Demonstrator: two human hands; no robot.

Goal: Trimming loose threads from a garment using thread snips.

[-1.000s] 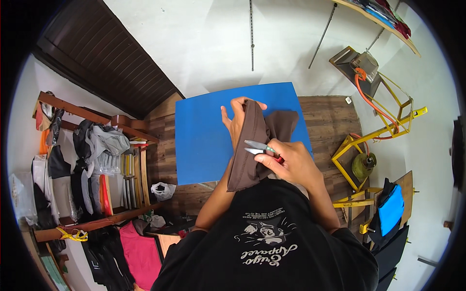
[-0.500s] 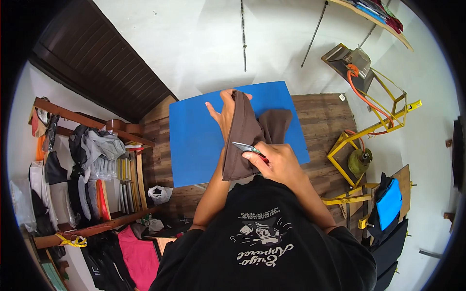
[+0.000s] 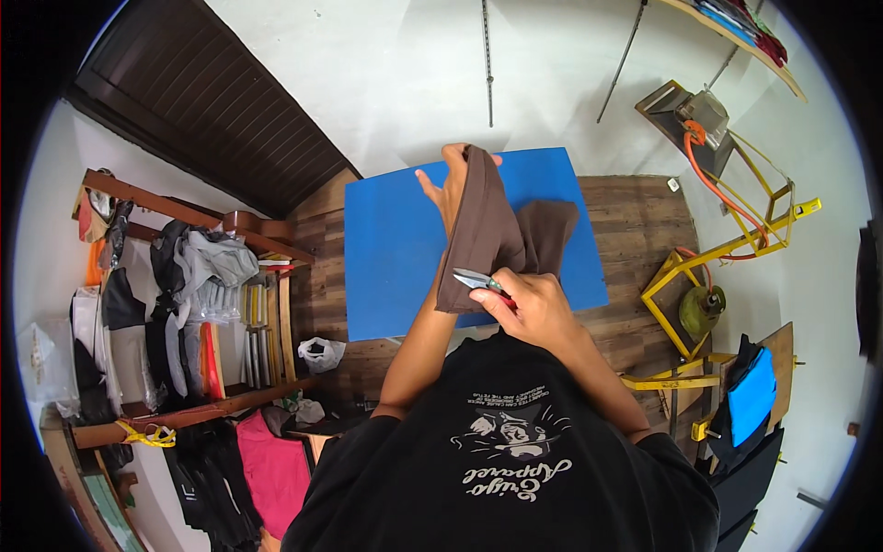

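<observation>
A piece of brown fabric, apparently part of a garment, hangs stretched over my left forearm above the blue tabletop. My left hand holds its far end; one finger sticks out to the left, and a fingertip shows past the fabric's right side. Some of the hand is hidden by the cloth. In my right hand is a pair of small thread snips with metal blades and a red and green handle. The blades point left, over the near part of the fabric. Whether they touch it, I cannot tell.
The blue table stands before me on a wooden floor. Shelves with clothes and packets line the left side. On the right are a yellow metal frame, a green gas cylinder with an orange hose, and a bright blue folded cloth.
The whole view has shifted, so everything sits further right and slightly higher. Both hands keep nearly the same hold on the fabric and the thread snips.
</observation>
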